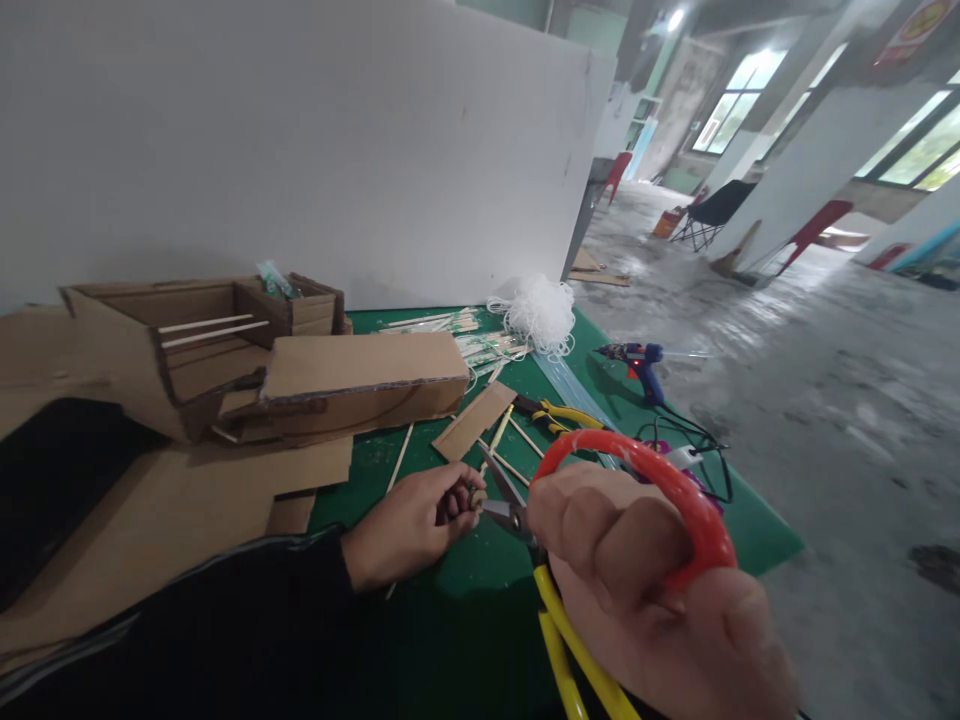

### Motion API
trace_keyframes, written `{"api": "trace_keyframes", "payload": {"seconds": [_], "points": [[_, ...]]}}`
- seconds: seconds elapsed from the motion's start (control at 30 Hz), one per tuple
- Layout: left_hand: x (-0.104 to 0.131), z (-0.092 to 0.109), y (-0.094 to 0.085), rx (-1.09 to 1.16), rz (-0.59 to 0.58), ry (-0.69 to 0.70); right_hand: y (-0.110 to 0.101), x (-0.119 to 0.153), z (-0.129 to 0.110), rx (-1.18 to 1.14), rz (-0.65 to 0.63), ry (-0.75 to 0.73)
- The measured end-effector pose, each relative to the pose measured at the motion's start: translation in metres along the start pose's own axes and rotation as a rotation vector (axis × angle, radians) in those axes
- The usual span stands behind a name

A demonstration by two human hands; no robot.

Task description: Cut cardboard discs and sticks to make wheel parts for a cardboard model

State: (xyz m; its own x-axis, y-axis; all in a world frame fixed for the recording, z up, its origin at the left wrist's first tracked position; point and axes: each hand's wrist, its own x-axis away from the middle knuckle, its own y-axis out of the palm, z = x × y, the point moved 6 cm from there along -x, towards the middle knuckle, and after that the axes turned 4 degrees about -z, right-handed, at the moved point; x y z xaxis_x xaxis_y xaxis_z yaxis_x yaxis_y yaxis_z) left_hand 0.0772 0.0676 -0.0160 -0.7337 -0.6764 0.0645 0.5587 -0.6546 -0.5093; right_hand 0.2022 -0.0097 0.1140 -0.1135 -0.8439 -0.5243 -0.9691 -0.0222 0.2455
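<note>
My right hand point(630, 560) is wrapped around the red handle of a pair of scissors point(511, 512). The blades are apart and point toward my left hand point(420, 522). Thumb and fingertips of that hand pinch a small, roundish tan piece point(477, 498), too small to identify exactly. The lower blade touches or nearly touches this piece. Below the scissors, two yellow tool handles point(576, 640) extend toward me; my right hand partly hides them, and I cannot tell what they rest on. A flat cardboard strip point(474, 420) lies just beyond my left hand.
A cardboard box structure point(367, 375) occupies the left side. Pliers point(559, 415), thin wooden sticks point(400, 458) and a heap of white cord point(541, 318) lie on the green table point(390, 440). A blue glue gun point(641, 368) with its cable sits near the right edge.
</note>
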Motion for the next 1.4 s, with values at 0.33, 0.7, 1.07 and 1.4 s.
{"api": "trace_keyframes", "payload": {"seconds": [0.33, 0.7, 1.07, 1.4], "points": [[0.0, -0.0023, -0.0003, -0.016, 0.003, 0.02, -0.0027, -0.0006, -0.0001, 0.001, -0.002, -0.024], [-0.0001, -0.0073, 0.0004, 0.002, 0.003, -0.027, -0.0036, -0.0006, -0.0002, 0.011, -0.025, -0.046], [0.0009, -0.0018, -0.0014, -0.033, -0.001, -0.004, -0.0005, -0.0019, 0.0, -0.018, -0.004, -0.069], [0.0008, -0.0018, -0.0008, -0.005, -0.003, -0.027, 0.0, -0.0011, -0.0014, 0.024, -0.015, 0.002]]}}
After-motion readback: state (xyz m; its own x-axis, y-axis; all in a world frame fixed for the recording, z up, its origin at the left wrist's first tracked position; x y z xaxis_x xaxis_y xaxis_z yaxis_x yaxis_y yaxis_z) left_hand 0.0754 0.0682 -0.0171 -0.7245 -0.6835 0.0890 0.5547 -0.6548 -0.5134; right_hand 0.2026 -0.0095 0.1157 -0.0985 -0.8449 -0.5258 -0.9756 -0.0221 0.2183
